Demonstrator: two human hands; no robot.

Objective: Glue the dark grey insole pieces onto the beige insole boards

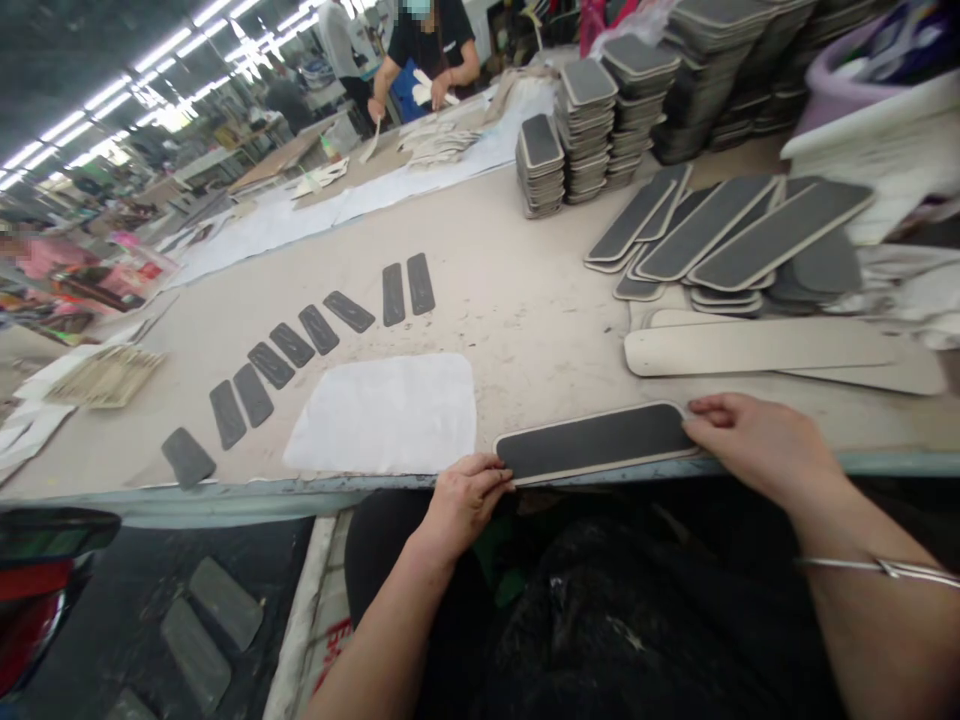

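A long dark grey pad with a pale border [596, 443] lies along the near edge of the worktable [517, 300]. My left hand [463, 497] pinches its left end, fingers curled over the edge. My right hand [757, 443] presses on its right end, fingers bent and gripping it. A white sheet [386, 413] lies just left of the pad.
Several small dark pads [292, 345] form an arc at the left. Overlapping long pads [720, 235] and plain beige strips [757, 347] lie at the right, with stacks of pads [585, 125] behind. A person in black works at the table's far end [427, 55].
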